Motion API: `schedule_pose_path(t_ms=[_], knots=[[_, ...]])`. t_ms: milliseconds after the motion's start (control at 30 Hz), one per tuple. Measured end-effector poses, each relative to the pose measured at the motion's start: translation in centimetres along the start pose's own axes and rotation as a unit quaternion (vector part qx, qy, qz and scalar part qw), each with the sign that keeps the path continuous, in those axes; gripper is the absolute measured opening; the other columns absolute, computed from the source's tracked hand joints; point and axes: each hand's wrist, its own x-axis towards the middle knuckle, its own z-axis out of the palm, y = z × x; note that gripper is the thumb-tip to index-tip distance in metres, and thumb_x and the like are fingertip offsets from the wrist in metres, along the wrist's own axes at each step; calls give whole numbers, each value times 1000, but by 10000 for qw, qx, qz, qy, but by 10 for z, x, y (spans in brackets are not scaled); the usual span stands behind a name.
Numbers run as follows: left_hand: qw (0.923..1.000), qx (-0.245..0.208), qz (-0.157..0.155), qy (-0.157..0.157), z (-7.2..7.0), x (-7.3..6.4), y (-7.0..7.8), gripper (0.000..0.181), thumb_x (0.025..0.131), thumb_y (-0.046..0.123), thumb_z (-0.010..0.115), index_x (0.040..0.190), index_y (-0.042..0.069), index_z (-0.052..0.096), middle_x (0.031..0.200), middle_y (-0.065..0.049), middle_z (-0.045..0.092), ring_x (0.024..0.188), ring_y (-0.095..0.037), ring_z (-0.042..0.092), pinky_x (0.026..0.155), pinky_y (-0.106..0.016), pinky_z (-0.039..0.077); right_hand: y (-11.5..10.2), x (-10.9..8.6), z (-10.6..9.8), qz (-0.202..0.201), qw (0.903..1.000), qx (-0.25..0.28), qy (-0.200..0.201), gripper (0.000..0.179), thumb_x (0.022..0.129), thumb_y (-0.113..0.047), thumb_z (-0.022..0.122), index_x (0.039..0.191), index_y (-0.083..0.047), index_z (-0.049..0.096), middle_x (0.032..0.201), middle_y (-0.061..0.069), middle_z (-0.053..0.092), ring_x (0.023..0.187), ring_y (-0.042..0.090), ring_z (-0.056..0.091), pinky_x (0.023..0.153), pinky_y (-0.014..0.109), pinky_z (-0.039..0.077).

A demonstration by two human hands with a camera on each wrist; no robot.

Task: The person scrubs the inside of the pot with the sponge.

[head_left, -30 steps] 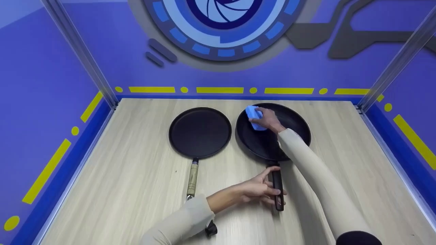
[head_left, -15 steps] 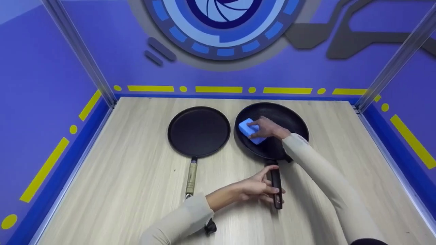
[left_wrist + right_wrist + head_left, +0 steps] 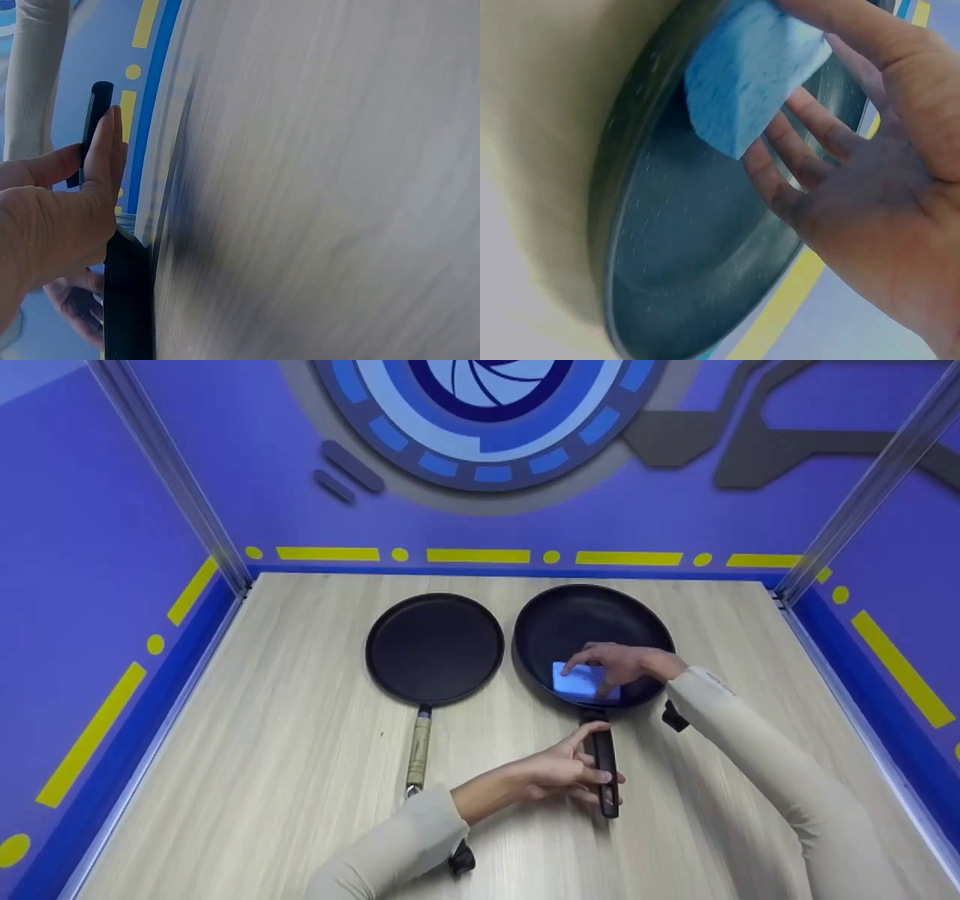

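A deep black frying pan (image 3: 577,619) lies on the right half of the table, its dark handle (image 3: 606,765) pointing toward the front. My left hand (image 3: 562,772) grips that handle from the left side; the left wrist view shows the thumb and fingers on either side of the handle (image 3: 97,112). Inside the pan, near the handle side, my right hand (image 3: 611,661) holds a blue sponge (image 3: 577,682) against the surface. In the right wrist view the thumb and fingers pinch the sponge (image 3: 742,75) close to the pan's wall.
A flat black pan (image 3: 435,649) with a wood-look handle (image 3: 420,750) lies to the left, its handle end hidden by my left sleeve. Blue panels (image 3: 480,529) with yellow marks enclose the wooden table (image 3: 300,697) at back and sides.
My right hand has swept the sponge from the pan's far left, down its left side, to the near edge by the handle. My left hand keeps its grip on the handle.
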Motion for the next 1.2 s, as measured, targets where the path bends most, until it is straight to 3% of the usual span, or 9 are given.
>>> schedule_pose_path(t_ms=[167,300,533,633,767,900,1033,1200], knots=[[10000,-1,14,-70,-1,-1,1,76,99,-9,55,158,28,23,124,-26,69,112,-47,68,91,-44,61,9,-10,-1,-38,9996,-272,-80,61,75,16,72,124,-18,64,141,18,55,133,43,44,96,55,51],[10000,26,21,-52,-1,-2,1,76,99,-9,56,158,28,24,124,-25,70,111,-46,69,89,-42,62,15,-15,-2,283,9981,-537,57,61,74,17,71,122,-19,61,139,24,50,130,45,44,93,56,52],[10000,0,58,3,-1,-1,0,77,98,-10,56,158,27,24,122,-25,71,105,-42,72,86,-41,63,34,-21,-7,925,9860,-804,1128,59,78,8,80,129,-10,58,125,32,52,107,42,54,92,59,54],[10000,-23,47,8,-1,-1,0,78,98,-10,56,158,27,25,122,-25,71,103,-40,73,82,-38,64,45,-20,-8,1127,9774,-886,1551,56,82,6,78,134,-4,57,123,34,53,106,44,56,94,60,53],[10000,58,18,-20,-1,0,-1,77,99,-9,57,158,29,25,123,-24,71,96,-32,76,75,-30,64,54,-16,-11,1380,9706,-832,1789,56,85,-1,78,137,0,56,127,37,53,113,48,56,99,62,51],[10000,20,-3,-38,-2,0,-1,76,98,-9,57,156,30,27,123,-22,72,89,-25,76,74,-29,64,52,-12,-14,1864,9668,-611,1639,60,86,-10,79,139,1,53,130,38,51,118,51,54,102,63,49],[10000,23,-21,-58,-4,-2,0,76,98,-9,57,157,28,26,122,-22,72,103,-41,74,77,-31,64,40,-15,-15,2423,9634,-196,1132,69,89,-25,78,141,3,44,136,40,44,126,54,50,104,65,46],[9999,97,-63,-70,-7,-2,3,76,98,-10,56,157,26,25,120,-23,72,111,-48,68,82,-36,64,19,-21,-8,2626,9631,-91,575,79,90,-40,77,143,5,39,139,41,43,128,54,50,104,65,46]])
